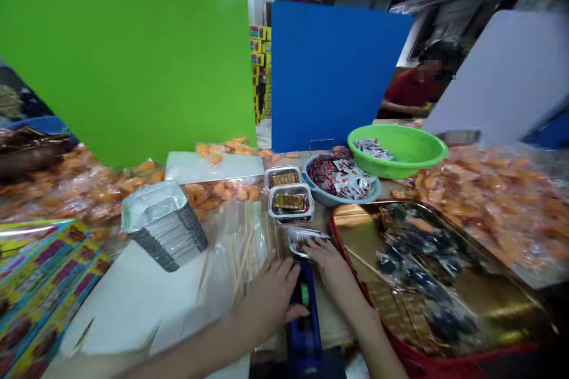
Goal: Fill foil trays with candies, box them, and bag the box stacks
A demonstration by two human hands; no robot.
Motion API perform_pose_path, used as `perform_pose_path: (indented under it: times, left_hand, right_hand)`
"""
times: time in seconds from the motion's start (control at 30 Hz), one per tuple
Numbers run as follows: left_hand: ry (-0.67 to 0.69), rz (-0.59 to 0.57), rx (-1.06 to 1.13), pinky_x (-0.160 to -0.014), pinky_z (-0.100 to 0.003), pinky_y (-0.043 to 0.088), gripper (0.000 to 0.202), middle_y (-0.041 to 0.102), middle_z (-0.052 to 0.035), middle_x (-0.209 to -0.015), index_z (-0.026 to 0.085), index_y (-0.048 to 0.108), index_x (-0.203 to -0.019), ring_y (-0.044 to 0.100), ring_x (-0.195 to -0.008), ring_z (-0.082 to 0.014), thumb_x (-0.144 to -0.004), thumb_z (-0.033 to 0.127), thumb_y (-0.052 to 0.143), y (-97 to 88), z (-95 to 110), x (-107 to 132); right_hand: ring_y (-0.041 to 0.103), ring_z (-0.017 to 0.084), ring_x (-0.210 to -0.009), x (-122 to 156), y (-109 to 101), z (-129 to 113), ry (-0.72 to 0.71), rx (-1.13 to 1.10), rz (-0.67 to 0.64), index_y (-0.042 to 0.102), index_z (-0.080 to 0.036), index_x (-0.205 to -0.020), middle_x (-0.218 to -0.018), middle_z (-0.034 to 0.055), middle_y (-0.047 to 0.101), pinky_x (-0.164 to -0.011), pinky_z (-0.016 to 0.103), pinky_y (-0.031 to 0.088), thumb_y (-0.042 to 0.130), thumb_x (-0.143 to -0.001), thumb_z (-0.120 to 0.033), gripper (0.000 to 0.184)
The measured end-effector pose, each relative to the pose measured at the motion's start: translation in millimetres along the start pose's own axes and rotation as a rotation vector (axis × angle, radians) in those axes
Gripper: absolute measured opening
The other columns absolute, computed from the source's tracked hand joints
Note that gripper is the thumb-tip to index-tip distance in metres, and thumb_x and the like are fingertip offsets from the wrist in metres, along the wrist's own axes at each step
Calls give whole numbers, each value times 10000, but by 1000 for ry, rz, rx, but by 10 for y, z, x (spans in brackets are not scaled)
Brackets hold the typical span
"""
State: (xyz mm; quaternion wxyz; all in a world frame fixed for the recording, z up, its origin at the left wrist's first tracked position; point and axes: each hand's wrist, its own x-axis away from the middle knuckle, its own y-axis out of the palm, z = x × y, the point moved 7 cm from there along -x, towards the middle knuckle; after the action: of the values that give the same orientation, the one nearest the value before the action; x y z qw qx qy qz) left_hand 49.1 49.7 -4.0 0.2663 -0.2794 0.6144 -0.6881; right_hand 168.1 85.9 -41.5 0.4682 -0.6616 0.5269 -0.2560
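My left hand (275, 284) reaches over a blue tape dispenser (306, 337) with a green roll in it. Its thumb is apart from the bent fingers, and I see nothing held in it. My right hand (324, 254) rests its fingers on the right side of a small foil tray (296, 237) with a clear, shiny top, holding it just beyond the dispenser. Blur hides the fingertips' exact contact. Behind this tray stand two more foil trays, a nearer one (291, 202) and a farther one (283, 178), both with gold packets inside.
Left are nested foil trays (173, 237), wooden sticks (242, 260) and printed boxes (48, 290). Right lies a gold-lined red tray (498, 302) with dark packets. Sachets fill a blue bowl (377, 192) beside a green basin (418, 151). Orange packets (489, 195) surround these; a person (413, 86) sits beyond.
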Motion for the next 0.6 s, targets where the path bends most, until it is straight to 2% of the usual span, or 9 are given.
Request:
perform_pose_path:
  times: [0.13, 0.23, 0.37, 0.53, 0.6]
  left_hand:
    - [-26, 5, 33, -1049, -542, 316, 739, 529, -130, -1310, 137, 442, -1326, 478, -1194, -301, -809, 663, 393, -11, -30, 36]
    - [-41, -24, 59, -1064, -556, 291, 744, 540, -132, -1297, 144, 450, -1321, 470, -1209, -297, -799, 673, 401, -28, -46, 30]
    - [-41, -39, 70, -1072, -572, 268, 747, 559, -140, -1272, 136, 470, -1305, 477, -1205, -299, -792, 676, 409, -51, -45, 13]
    - [6, 31, 80, -1047, -554, 315, 793, 591, -129, -1215, 143, 517, -1251, 516, -1149, -303, -726, 730, 425, -139, -112, -32]
    - [13, 105, 48, -1026, -514, 354, 714, 588, -121, -1215, 160, 509, -1251, 527, -1130, -282, -756, 673, 465, -254, -218, -105]
  right_hand:
    - [467, 272, -1229, -166, 227, 8, -57, 17, -49, 611, -310, -1151, -1249, 45, 578, -1035, 568, 320, 501, -838, -104, 391]
    - [415, 259, -1272, -229, 359, 44, -107, 48, -43, 570, -333, -1198, -1299, 24, 536, -1046, 538, 323, 507, -853, -127, 407]
    - [421, 238, -1271, -268, 513, 144, -161, 124, -12, 577, -333, -1192, -1306, 25, 533, -1023, 481, 373, 483, -875, -160, 373]
    - [443, 238, -1253, -343, 612, 229, -222, 200, 57, 577, -305, -1200, -1280, 44, 557, -995, 473, 400, 500, -867, -183, 362]
    - [437, 238, -1258, -363, 615, 228, -248, 201, 85, 558, -299, -1222, -1286, 51, 553, -994, 473, 401, 508, -863, -191, 379]
